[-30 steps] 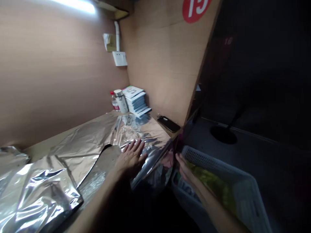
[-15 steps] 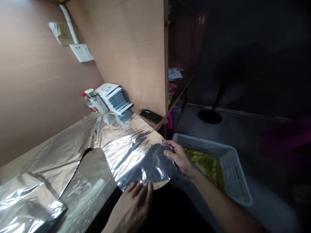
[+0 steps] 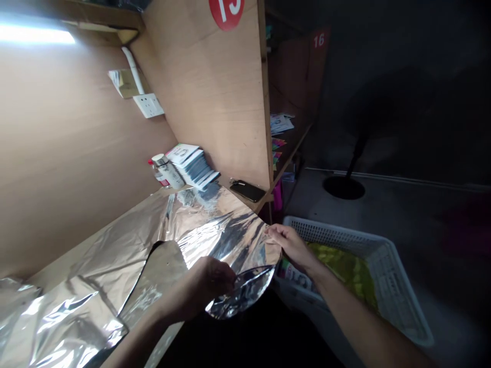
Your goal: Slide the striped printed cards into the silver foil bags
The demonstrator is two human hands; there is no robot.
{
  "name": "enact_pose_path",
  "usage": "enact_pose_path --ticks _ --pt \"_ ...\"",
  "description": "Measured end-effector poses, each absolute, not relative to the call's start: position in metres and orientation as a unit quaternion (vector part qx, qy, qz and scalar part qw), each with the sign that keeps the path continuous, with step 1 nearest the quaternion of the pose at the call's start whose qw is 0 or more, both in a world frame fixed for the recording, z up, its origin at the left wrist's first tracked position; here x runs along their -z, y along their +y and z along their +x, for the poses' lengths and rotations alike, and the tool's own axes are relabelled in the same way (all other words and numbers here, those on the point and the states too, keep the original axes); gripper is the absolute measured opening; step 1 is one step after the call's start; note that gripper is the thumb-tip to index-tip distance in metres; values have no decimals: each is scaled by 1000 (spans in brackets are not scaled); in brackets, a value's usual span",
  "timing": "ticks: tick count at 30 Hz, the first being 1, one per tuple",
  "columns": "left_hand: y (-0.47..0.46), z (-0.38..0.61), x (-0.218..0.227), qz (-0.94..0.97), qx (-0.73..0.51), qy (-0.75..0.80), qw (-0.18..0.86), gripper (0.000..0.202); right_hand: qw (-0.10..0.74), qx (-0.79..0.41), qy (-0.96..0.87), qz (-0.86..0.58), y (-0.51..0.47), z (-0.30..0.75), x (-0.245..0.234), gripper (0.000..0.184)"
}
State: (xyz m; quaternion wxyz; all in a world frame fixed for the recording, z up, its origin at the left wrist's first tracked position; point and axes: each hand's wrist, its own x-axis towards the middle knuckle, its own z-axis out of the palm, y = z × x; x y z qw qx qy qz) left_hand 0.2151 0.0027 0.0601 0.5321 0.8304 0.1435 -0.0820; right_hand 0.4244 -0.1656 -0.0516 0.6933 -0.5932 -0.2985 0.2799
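Observation:
A shiny silver foil sheet (image 3: 238, 235) lies over the table's right part, its front edge lifted so that a darker, curved flap hangs past the table. My left hand (image 3: 209, 281) has its fingers closed on this front edge; the fingertips are partly shaded. At the sheet's right corner, my right hand (image 3: 289, 243) pinches the edge between thumb and fingers. Left of the sheet, a bare, scuffed strip of tabletop (image 3: 169, 260) shows beside more crumpled foil (image 3: 88, 306).
A stack of printed cards (image 3: 195, 166), a flask (image 3: 169, 171) and a red-capped bottle (image 3: 158, 174) stand at the back. A phone (image 3: 247, 191) lies by the wooden divider (image 3: 215, 92). On the floor at right, a white plastic basket (image 3: 402, 286) holds yellow material (image 3: 345, 268).
My left hand has gone from lying flat on the foil's front edge to gripping and lifting it. My right hand has closed on the right corner. The view has shifted slightly.

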Motion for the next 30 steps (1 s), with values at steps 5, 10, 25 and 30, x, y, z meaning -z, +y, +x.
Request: enact_pose_path --ticks 5,10,25,30 --pt "21 224 -42 794 64 190 574 32 546 -165 -371 -732 -186 433 32 47" --pt "33 233 -39 746 59 183 637 41 447 -33 -476 -756 -190 425 7 51" --pt "42 242 -45 644 79 169 742 41 254 171 -759 -575 -150 398 -34 16" --pt "100 255 -54 784 -2 229 577 29 256 165 -807 -505 -155 390 -26 20"
